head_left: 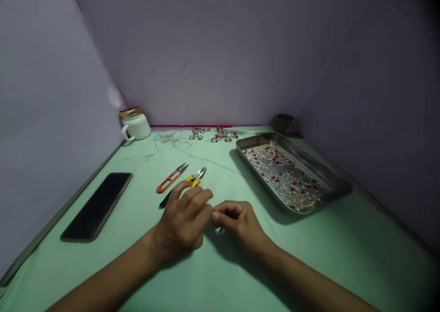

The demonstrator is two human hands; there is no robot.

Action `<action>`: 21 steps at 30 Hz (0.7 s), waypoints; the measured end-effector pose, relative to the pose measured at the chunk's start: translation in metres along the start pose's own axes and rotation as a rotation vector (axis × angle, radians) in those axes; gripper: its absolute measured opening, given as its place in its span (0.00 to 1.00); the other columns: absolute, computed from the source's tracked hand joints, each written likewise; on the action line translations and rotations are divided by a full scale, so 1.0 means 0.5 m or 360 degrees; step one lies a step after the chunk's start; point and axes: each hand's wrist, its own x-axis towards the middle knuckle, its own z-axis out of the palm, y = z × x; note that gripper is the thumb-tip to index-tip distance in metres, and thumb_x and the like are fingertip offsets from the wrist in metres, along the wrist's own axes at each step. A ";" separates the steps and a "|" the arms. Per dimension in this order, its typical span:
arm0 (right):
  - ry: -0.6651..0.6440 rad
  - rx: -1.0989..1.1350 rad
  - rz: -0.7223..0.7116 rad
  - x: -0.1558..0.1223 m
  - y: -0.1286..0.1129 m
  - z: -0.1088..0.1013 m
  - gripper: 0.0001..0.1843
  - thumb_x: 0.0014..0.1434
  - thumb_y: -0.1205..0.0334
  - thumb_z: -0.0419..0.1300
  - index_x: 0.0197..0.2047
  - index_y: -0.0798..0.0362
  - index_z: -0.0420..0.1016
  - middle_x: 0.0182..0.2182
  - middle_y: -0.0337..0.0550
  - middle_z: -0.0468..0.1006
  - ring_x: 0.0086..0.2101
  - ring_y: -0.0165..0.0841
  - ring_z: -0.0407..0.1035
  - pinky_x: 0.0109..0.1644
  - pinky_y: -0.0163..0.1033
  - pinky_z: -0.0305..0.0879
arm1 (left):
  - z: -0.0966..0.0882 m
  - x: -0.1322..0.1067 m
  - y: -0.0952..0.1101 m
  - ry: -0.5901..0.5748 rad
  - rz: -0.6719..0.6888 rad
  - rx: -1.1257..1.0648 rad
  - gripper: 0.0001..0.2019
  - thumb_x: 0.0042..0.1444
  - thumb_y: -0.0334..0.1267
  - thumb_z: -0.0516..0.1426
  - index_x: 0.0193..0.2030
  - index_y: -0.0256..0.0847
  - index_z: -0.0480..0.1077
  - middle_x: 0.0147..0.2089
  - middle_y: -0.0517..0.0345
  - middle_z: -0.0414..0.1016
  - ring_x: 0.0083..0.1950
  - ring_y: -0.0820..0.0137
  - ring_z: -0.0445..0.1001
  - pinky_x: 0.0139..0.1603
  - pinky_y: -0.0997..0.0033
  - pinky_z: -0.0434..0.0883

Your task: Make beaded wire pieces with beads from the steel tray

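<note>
My left hand [185, 218] is closed, with curled fingers, over the middle of the table; what its fingertips hold, if anything, is hidden behind the hand. Touching or nearly touching it, my right hand [242, 222] pinches thumb against forefinger. A small shiny beaded piece [220, 231] shows just under the right thumb, too small to make out fully. Just beyond my left hand lie pliers [196, 176] with yellow and black handles, partly covered by the fingers. Beside them rest orange thread snips [171, 178], blades pointing away from me.
On the right stands a metal tray [266, 183] of red, clear and pale beads. Red-and-clear beaded pieces [224, 135] and tangled wire [172, 139] lie at the back. A phone [98, 206] and white mug [137, 126] are left; a dark cup [283, 123] stands back right.
</note>
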 end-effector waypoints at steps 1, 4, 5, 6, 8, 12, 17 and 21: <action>0.0016 0.0035 -0.0005 -0.001 0.000 0.001 0.10 0.43 0.57 0.65 0.23 0.57 0.76 0.17 0.38 0.70 0.20 0.26 0.59 0.25 0.33 0.57 | 0.002 0.000 0.005 0.0026 -0.0193 -0.0047 0.08 0.48 0.21 0.51 0.30 0.35 0.67 0.41 0.47 0.67 0.43 0.61 0.67 0.48 0.49 0.65; 0.0077 0.0033 -0.0066 -0.004 0.001 0.003 0.10 0.44 0.57 0.65 0.25 0.57 0.77 0.19 0.39 0.72 0.21 0.27 0.61 0.26 0.34 0.59 | 0.007 0.004 0.019 -0.0013 -0.0751 -0.0316 0.06 0.49 0.24 0.52 0.27 0.36 0.68 0.38 0.49 0.66 0.42 0.62 0.67 0.46 0.52 0.66; 0.0109 -0.0010 -0.0096 -0.005 0.002 0.004 0.10 0.44 0.57 0.65 0.26 0.57 0.77 0.19 0.39 0.73 0.21 0.27 0.62 0.26 0.34 0.59 | 0.007 0.005 0.023 -0.0038 -0.0890 -0.0395 0.06 0.49 0.25 0.53 0.27 0.36 0.68 0.38 0.50 0.66 0.41 0.62 0.67 0.45 0.54 0.66; 0.0147 -0.0072 -0.0134 -0.006 0.002 0.005 0.10 0.45 0.58 0.64 0.26 0.57 0.77 0.19 0.40 0.74 0.22 0.28 0.63 0.27 0.34 0.60 | 0.008 0.006 0.026 -0.0059 -0.1005 -0.0445 0.05 0.49 0.26 0.53 0.26 0.37 0.68 0.38 0.50 0.66 0.41 0.62 0.67 0.44 0.55 0.66; 0.0213 -0.0224 -0.0235 -0.007 0.002 0.006 0.08 0.46 0.60 0.63 0.26 0.57 0.77 0.20 0.41 0.75 0.23 0.29 0.65 0.28 0.35 0.61 | 0.008 0.008 0.031 -0.0079 -0.1161 -0.0459 0.05 0.49 0.27 0.54 0.25 0.37 0.68 0.39 0.50 0.65 0.43 0.61 0.67 0.46 0.53 0.66; 0.0245 -0.0502 -0.0483 -0.009 0.002 0.003 0.06 0.49 0.63 0.60 0.26 0.56 0.78 0.22 0.42 0.76 0.24 0.30 0.67 0.28 0.34 0.62 | 0.007 0.005 0.032 -0.0085 -0.1142 -0.0393 0.04 0.49 0.28 0.55 0.30 0.38 0.69 0.44 0.49 0.64 0.49 0.59 0.64 0.51 0.49 0.63; 0.0142 -0.0757 -0.0646 -0.011 -0.001 -0.002 0.07 0.51 0.65 0.59 0.27 0.55 0.78 0.21 0.41 0.75 0.22 0.29 0.66 0.28 0.35 0.61 | 0.000 0.005 0.016 -0.0208 -0.0948 -0.0505 0.07 0.48 0.27 0.54 0.33 0.39 0.71 0.45 0.49 0.68 0.50 0.59 0.66 0.52 0.47 0.63; 0.0098 -0.0604 -0.0518 -0.006 -0.004 -0.004 0.05 0.49 0.64 0.60 0.26 0.55 0.78 0.21 0.41 0.76 0.24 0.30 0.67 0.29 0.36 0.62 | -0.014 0.017 -0.013 -0.0210 -0.1134 -0.0569 0.07 0.49 0.33 0.56 0.35 0.39 0.72 0.45 0.48 0.71 0.49 0.58 0.69 0.50 0.50 0.67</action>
